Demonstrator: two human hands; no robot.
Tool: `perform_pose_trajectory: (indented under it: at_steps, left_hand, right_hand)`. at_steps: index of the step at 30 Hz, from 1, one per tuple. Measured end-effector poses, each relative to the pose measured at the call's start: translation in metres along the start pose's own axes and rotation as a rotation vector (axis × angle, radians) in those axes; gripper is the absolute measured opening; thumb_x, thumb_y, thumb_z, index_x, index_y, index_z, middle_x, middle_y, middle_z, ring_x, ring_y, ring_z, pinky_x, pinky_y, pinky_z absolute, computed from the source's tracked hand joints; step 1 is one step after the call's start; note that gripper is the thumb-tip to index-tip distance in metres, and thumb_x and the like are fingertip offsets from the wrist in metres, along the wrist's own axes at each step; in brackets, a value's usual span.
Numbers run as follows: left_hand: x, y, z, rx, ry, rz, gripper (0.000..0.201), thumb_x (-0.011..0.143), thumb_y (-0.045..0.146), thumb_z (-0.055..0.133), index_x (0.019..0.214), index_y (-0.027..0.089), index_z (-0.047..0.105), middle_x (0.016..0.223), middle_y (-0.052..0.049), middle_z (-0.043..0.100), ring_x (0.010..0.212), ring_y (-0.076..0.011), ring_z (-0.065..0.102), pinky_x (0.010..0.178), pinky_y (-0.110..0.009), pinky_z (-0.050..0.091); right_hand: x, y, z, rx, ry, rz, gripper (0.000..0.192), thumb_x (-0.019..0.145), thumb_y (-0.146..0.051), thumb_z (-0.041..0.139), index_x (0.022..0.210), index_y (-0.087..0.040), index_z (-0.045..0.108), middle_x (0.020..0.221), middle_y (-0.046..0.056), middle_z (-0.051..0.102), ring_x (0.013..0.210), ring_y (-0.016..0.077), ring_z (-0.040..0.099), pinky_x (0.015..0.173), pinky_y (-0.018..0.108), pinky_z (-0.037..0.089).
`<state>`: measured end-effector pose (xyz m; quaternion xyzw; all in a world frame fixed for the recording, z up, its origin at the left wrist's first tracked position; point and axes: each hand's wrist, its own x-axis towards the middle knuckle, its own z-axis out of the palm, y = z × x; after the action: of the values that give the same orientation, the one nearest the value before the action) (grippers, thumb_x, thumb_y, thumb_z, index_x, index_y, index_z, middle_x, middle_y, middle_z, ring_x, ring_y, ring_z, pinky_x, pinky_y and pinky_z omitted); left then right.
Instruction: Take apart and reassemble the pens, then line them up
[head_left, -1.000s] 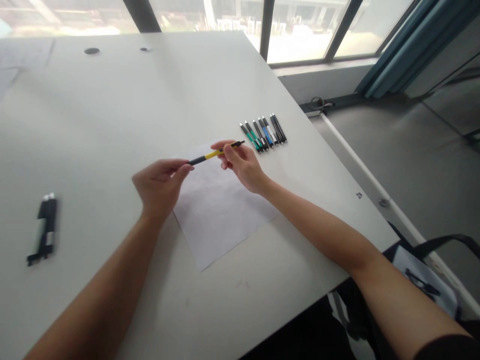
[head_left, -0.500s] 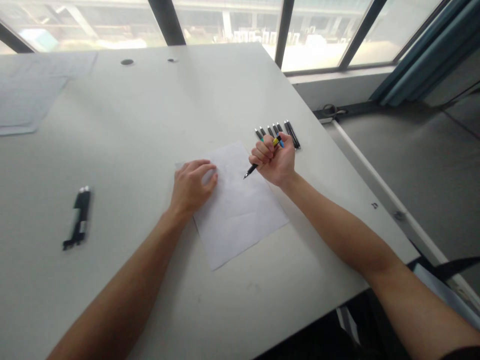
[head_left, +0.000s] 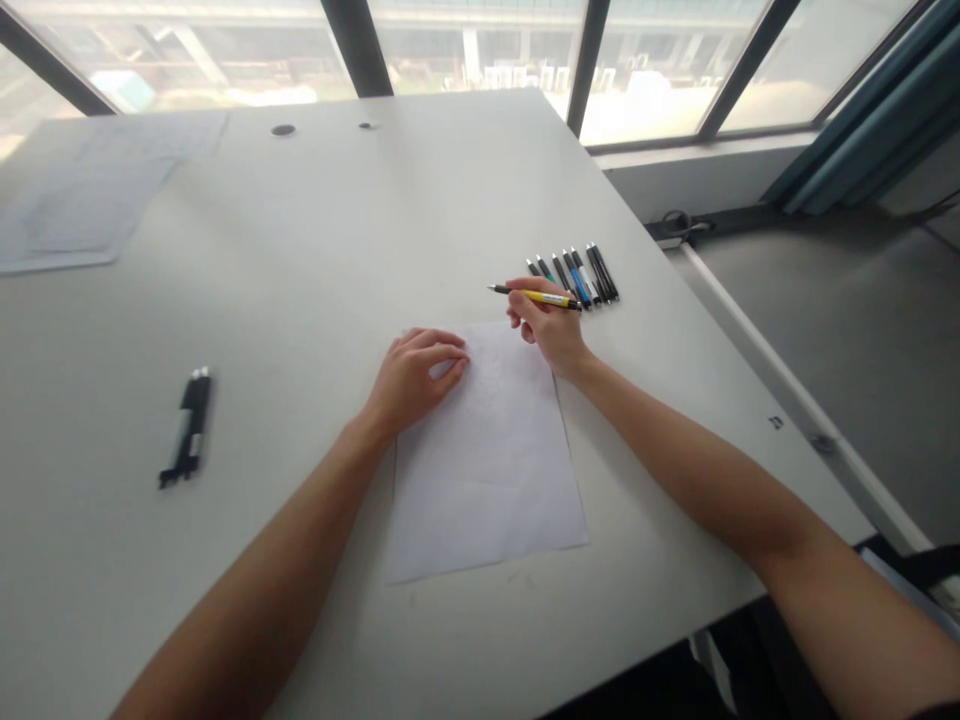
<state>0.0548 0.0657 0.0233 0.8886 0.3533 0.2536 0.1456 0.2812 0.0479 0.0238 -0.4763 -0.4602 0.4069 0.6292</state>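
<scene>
The right hand grasps a yellow-barrelled pen with a dark grip section. Its thumb and index finger close on the barrel just behind that grip, and the other visible fingers curl in underneath. The pen lies nearly level across the hand, its silver tip pointing left, past the far edge of a white sheet of paper; whether the tip touches the white table I cannot tell.

The left hand is released, palm down over the sheet's far left corner. Its fingers are gently bent, lying close together and pointing right, while the thumb stands a little apart, leaving a narrow gap with nothing gripped in it. How firmly it presses cannot be seen.

Just beyond the right hand lies a row of pens, green, blue, white and black among them, partly hidden by the fingers. Well to the left, 2 dark pens lie side by side, blurred.
</scene>
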Motion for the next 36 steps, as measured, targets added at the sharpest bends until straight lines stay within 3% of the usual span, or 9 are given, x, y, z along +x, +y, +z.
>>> perform_pose_trajectory:
  at_steps: [5, 7, 11, 19, 24, 27, 30, 33, 36]
  left_hand:
    - [0.0, -0.003, 0.003, 0.005, 0.039, -0.022, 0.016, 0.09, 0.03, 0.062, 0.088, 0.024, 0.076, 0.107, -0.002, 0.074, 0.103, -0.0211, 0.062, 0.097, -0.04, 0.045]
    - [0.0, -0.004, 0.004, 0.009, 0.051, -0.03, 0.017, 0.091, 0.031, 0.061, 0.088, 0.024, 0.076, 0.106, -0.002, 0.074, 0.103, -0.0212, 0.062, 0.097, -0.041, 0.045]
    - [-0.001, -0.002, 0.003, 0.011, 0.06, -0.03, 0.017, 0.091, 0.031, 0.061, 0.089, 0.025, 0.077, 0.106, -0.002, 0.074, 0.103, -0.021, 0.062, 0.098, -0.041, 0.045]
    - [-0.001, -0.002, 0.004, 0.015, 0.053, -0.029, 0.016, 0.091, 0.03, 0.06, 0.089, 0.024, 0.075, 0.106, -0.002, 0.073, 0.103, -0.0213, 0.062, 0.097, -0.041, 0.045]
    - [-0.001, 0.005, -0.001, 0.047, 0.087, 0.002, 0.016, 0.091, 0.035, 0.062, 0.094, 0.024, 0.073, 0.111, -0.005, 0.069, 0.107, -0.0243, 0.058, 0.098, -0.045, 0.042]
    - [-0.002, 0.013, -0.006, -0.061, 0.176, 0.101, 0.03, 0.092, 0.039, 0.062, 0.117, 0.024, 0.065, 0.106, -0.007, 0.068, 0.1, -0.0227, 0.059, 0.096, -0.043, 0.044]
    - [-0.004, 0.024, -0.007, -0.264, 0.088, 0.299, 0.048, 0.091, 0.047, 0.063, 0.134, 0.024, 0.055, 0.1, -0.007, 0.069, 0.089, -0.0196, 0.061, 0.088, -0.038, 0.049]
    - [-0.005, 0.032, -0.005, -0.301, -0.044, 0.375, 0.04, 0.092, 0.048, 0.061, 0.126, 0.027, 0.061, 0.098, -0.006, 0.069, 0.089, -0.0194, 0.063, 0.087, -0.036, 0.051]
    - [-0.005, 0.035, -0.004, -0.235, -0.055, 0.338, 0.028, 0.092, 0.047, 0.062, 0.111, 0.027, 0.069, 0.095, -0.007, 0.069, 0.088, -0.0194, 0.064, 0.086, -0.036, 0.052]
  right_hand:
    - [-0.004, 0.005, 0.001, -0.226, 0.082, -0.101, 0.045, 0.087, -0.063, 0.06, 0.073, -0.022, 0.049, 0.05, -0.006, 0.05, 0.044, 0.0076, 0.049, 0.041, 0.019, 0.035]
    - [-0.006, 0.004, 0.002, -0.252, 0.042, -0.1, 0.046, 0.09, -0.064, 0.055, 0.073, -0.022, 0.049, 0.05, -0.005, 0.051, 0.043, 0.0078, 0.049, 0.04, 0.019, 0.035]
    - [-0.008, 0.005, 0.003, -0.364, -0.068, -0.113, 0.042, 0.083, -0.058, 0.068, 0.073, -0.021, 0.051, 0.053, -0.005, 0.055, 0.043, 0.0087, 0.051, 0.043, 0.02, 0.036]
    - [-0.005, 0.011, 0.004, -0.61, -0.068, -0.248, 0.029, 0.083, -0.031, 0.068, 0.065, -0.02, 0.049, 0.053, -0.006, 0.047, 0.049, 0.0093, 0.045, 0.052, 0.024, 0.034]
    - [-0.01, 0.004, 0.001, -0.545, -0.021, -0.362, 0.024, 0.094, -0.042, 0.059, 0.085, -0.019, 0.059, 0.067, -0.003, 0.058, 0.057, 0.0109, 0.051, 0.057, 0.025, 0.039]
    - [-0.016, -0.004, 0.0, -0.579, -0.165, -0.437, 0.022, 0.101, -0.038, 0.047, 0.105, -0.021, 0.06, 0.081, 0.001, 0.065, 0.068, 0.0126, 0.058, 0.064, 0.025, 0.042]
    - [-0.021, -0.01, 0.005, -0.741, -0.327, -0.475, 0.014, 0.1, -0.027, 0.044, 0.105, -0.021, 0.057, 0.087, 0.002, 0.066, 0.076, 0.0145, 0.058, 0.068, 0.026, 0.04]
    - [-0.024, -0.009, 0.012, -0.847, -0.418, -0.452, 0.015, 0.093, -0.021, 0.049, 0.107, -0.021, 0.051, 0.092, 0.003, 0.064, 0.081, 0.0165, 0.057, 0.069, 0.026, 0.038]
    - [-0.026, -0.006, 0.015, -0.803, -0.462, -0.399, 0.031, 0.085, -0.023, 0.053, 0.114, -0.024, 0.043, 0.095, 0.002, 0.061, 0.081, 0.0167, 0.056, 0.069, 0.026, 0.038]
